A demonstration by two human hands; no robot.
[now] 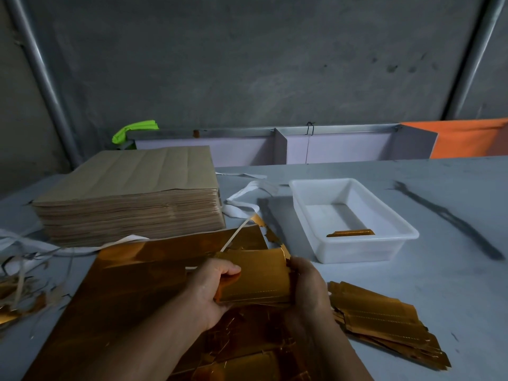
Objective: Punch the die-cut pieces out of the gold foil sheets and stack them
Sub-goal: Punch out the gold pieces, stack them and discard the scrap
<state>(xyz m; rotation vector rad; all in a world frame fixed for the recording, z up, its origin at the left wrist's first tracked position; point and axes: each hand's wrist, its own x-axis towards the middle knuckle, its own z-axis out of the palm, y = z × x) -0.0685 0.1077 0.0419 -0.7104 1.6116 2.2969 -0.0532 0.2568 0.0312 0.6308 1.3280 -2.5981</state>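
Grey table [417,287]; L hand [211,288] & R hand [309,287] in firm grip on ends of gold-piece bundle [258,279].

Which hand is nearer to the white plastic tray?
Right. The right hand grips the right edge of the gold pieces, just below-left of the white tray; the left hand grips their left edge, farther away.

A dim grey concrete wall [247,64] rises behind the grey table [439,270].

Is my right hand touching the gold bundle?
Touching. Head view: the right hand grips the gold bundle at its right end, the left hand at its left.
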